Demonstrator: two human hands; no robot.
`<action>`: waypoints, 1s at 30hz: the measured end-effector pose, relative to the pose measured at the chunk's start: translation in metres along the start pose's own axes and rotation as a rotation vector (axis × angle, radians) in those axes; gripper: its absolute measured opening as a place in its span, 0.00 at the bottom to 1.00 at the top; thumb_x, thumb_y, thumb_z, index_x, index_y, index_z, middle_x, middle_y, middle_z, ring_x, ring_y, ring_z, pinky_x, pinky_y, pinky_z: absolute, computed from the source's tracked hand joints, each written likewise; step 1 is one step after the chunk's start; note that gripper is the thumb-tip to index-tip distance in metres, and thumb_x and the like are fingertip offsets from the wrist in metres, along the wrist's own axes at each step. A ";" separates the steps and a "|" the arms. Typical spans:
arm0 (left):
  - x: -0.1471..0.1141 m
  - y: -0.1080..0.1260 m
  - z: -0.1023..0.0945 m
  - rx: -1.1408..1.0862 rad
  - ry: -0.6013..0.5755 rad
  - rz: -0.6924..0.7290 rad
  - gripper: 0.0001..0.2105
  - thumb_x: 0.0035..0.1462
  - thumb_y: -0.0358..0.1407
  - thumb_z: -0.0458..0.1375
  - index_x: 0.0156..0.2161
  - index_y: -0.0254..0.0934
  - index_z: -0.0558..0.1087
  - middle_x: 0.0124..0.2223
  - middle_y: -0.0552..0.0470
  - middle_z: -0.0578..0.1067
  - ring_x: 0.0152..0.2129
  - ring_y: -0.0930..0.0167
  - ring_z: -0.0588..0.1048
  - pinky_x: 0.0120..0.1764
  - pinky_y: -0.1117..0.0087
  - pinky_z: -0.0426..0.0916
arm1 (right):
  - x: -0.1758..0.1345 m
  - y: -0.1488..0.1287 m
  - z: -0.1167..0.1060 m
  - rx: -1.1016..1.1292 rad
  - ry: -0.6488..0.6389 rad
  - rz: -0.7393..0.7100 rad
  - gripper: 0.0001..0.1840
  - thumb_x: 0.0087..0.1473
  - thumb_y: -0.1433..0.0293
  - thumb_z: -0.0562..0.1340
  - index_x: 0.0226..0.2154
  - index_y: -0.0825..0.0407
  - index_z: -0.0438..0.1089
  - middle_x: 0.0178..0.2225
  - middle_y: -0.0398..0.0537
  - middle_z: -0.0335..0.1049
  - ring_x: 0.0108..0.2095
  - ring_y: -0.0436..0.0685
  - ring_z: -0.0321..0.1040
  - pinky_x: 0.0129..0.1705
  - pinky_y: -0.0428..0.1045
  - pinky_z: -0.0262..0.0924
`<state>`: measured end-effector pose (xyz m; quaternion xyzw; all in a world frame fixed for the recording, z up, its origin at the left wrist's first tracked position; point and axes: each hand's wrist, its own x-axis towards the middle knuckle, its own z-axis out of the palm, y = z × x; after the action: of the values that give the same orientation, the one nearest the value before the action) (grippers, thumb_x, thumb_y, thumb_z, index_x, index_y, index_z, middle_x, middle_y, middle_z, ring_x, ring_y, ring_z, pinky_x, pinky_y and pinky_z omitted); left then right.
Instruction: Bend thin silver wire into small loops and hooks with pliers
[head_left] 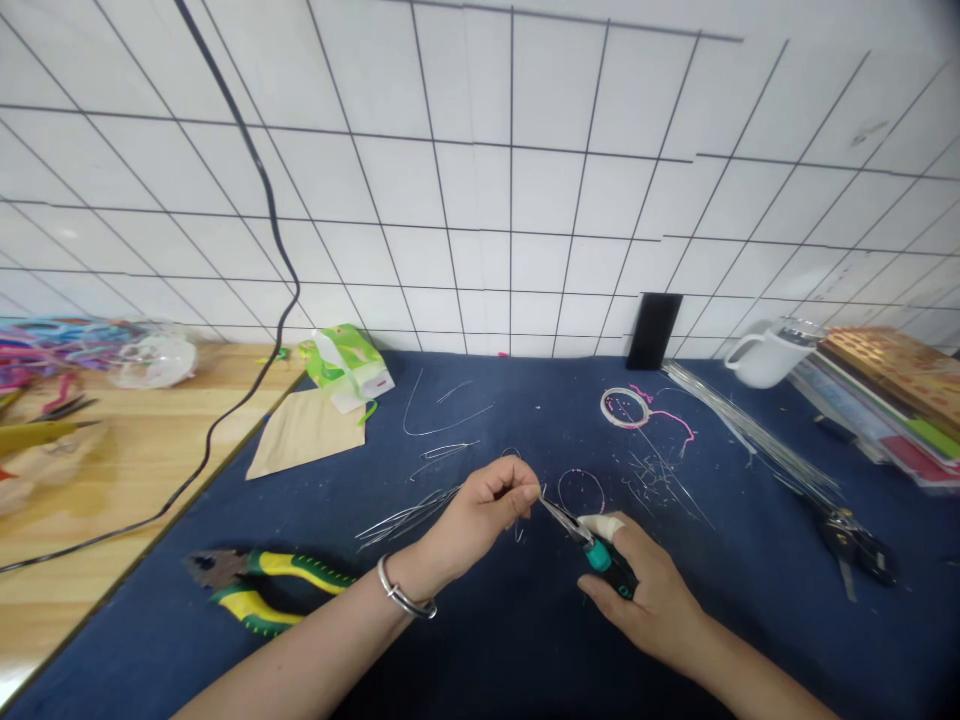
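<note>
My left hand (499,500), with a silver bangle on the wrist, pinches a thin wire between thumb and fingertips. Most of that wire is hidden by the fingers. In my right hand (645,590) are long-nose pliers (598,553) with teal and black handles, their jaw tips meeting the left fingertips. Whether the jaws grip the wire is too small to tell. A white wrap covers one finger of this hand. Just behind the pliers lies a thin beaded wire ring (581,490). A bundle of cut wires (409,515) rests beside my left wrist.
Yellow-green pliers (281,580) lie by my left forearm. Wire scraps (656,483), a white ring dish (624,408) of beads and a long wire bundle (750,425) are right, with cutters (851,540), a mug (769,355) and books (900,390). A black cable (274,215) hangs left.
</note>
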<state>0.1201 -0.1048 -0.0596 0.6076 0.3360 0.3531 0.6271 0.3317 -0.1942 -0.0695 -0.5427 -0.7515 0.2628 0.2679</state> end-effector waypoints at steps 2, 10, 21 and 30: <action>0.001 0.000 -0.001 -0.007 0.009 -0.010 0.09 0.57 0.39 0.54 0.31 0.34 0.64 0.24 0.58 0.62 0.19 0.79 0.59 0.24 0.76 0.55 | 0.001 0.000 -0.002 -0.012 -0.017 -0.006 0.23 0.53 0.66 0.58 0.51 0.48 0.56 0.45 0.52 0.61 0.44 0.58 0.63 0.46 0.55 0.61; 0.004 0.007 -0.011 0.241 0.102 0.070 0.07 0.57 0.36 0.52 0.30 0.34 0.65 0.24 0.58 0.60 0.21 0.78 0.57 0.25 0.76 0.54 | 0.004 -0.002 0.003 -0.234 -0.170 -0.016 0.27 0.45 0.68 0.65 0.49 0.51 0.62 0.43 0.53 0.61 0.44 0.61 0.59 0.46 0.57 0.59; -0.003 0.016 0.000 0.460 -0.039 0.039 0.06 0.55 0.32 0.51 0.28 0.34 0.65 0.23 0.59 0.62 0.21 0.78 0.58 0.24 0.77 0.54 | 0.018 -0.002 -0.003 -0.274 0.267 -0.374 0.11 0.52 0.77 0.60 0.40 0.56 0.65 0.37 0.52 0.65 0.40 0.57 0.60 0.40 0.55 0.62; -0.003 0.022 -0.002 0.459 -0.074 0.036 0.05 0.53 0.28 0.51 0.28 0.34 0.66 0.24 0.59 0.64 0.22 0.78 0.60 0.25 0.77 0.56 | 0.051 -0.018 -0.006 -0.422 0.284 -0.735 0.10 0.49 0.82 0.60 0.36 0.57 0.66 0.34 0.52 0.67 0.37 0.55 0.62 0.38 0.54 0.64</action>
<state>0.1159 -0.1059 -0.0380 0.7528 0.3735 0.2561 0.4777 0.3101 -0.1495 -0.0475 -0.3129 -0.8874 -0.0863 0.3273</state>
